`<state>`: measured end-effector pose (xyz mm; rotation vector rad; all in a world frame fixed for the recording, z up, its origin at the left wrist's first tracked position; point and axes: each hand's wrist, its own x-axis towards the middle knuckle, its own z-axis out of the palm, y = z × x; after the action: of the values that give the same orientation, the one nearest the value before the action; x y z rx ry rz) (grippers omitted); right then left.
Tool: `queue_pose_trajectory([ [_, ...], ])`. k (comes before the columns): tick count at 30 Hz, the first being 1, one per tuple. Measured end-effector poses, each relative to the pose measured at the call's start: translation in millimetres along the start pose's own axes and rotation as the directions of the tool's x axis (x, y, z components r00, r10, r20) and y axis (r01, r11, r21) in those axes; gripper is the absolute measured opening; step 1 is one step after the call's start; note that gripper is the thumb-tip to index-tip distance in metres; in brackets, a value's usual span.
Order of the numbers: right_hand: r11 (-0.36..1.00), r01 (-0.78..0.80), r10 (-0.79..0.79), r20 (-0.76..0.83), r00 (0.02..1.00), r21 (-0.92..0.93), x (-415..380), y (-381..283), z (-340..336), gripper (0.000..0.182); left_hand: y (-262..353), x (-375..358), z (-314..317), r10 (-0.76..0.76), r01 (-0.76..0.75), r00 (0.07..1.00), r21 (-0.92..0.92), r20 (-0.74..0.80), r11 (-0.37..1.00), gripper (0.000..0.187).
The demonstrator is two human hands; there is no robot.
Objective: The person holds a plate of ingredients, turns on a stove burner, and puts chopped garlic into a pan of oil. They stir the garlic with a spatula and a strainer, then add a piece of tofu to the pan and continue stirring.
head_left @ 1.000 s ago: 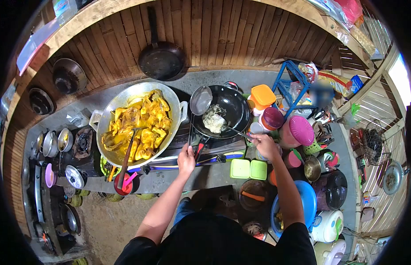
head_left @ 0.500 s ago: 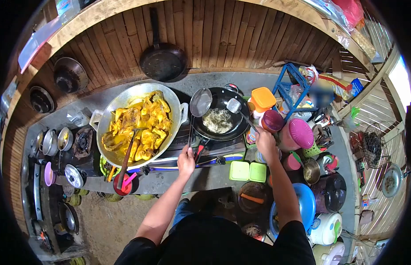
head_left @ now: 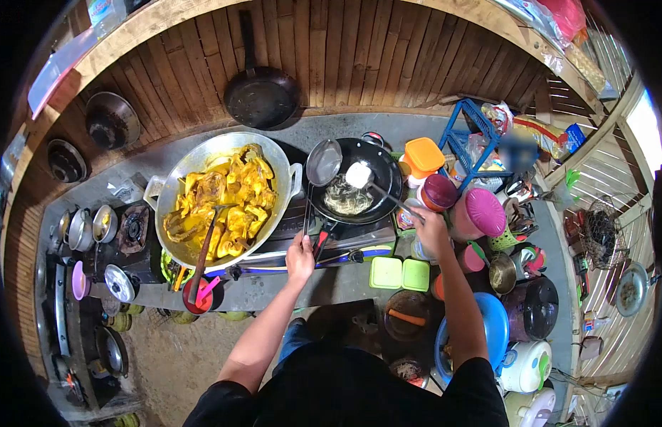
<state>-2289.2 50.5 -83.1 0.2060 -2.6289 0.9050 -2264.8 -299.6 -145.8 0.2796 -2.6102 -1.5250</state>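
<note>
My left hand (head_left: 300, 260) is closed around the handle of a round strainer (head_left: 324, 162), whose bowl hangs over the left rim of a black wok (head_left: 385, 158). In my right hand (head_left: 431, 231) is the handle of a metal spatula (head_left: 359, 175). Its bright blade is inside the wok, at the upper edge of the pale frying food (head_left: 347, 196), which bubbles in oil. The wok's red and black handle (head_left: 321, 243) points toward me, just right of my left hand.
A large pot (head_left: 176, 240) of yellow chicken pieces (head_left: 235, 192) stands left of the wok, a wooden-handled ladle (head_left: 206, 249) leaning in it. Lime-green containers (head_left: 386, 273) sit at the counter's front edge. Right are an orange-lidded tub (head_left: 424, 155), a pink-lidded container (head_left: 485, 212) and a blue rack (head_left: 468, 135).
The spatula blade has moved left and down toward the food in the wok, and my right hand has shifted slightly. My left hand and the strainer stay nearly still.
</note>
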Motion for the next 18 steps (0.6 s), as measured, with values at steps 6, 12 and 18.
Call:
queue_pose_trajectory([
  [6, 0.926, -0.145, 0.15, -0.014, 0.989, -0.349, -2.3, -20.6, -14.2, 0.02, -0.5, -0.3, 2.3, -0.008, 0.008, 1.0, -0.022, -0.015, 1.0, 0.031],
  [12, 0.983, -0.13, 0.149, 0.149, 0.978, -0.128, -7.0, -16.6, -7.6, 0.024, -2.0, -0.2, 1.8, -0.004, 0.004, 1.0, -0.024, 0.008, 1.0, 0.032],
  [18, 0.982, -0.187, 0.18, 0.159, 0.971, 0.035, -9.0, -22.8, 2.5, 0.025, -5.2, 1.0, 2.7, 0.002, -0.002, 1.0, -0.012, 0.012, 1.0, 0.033],
])
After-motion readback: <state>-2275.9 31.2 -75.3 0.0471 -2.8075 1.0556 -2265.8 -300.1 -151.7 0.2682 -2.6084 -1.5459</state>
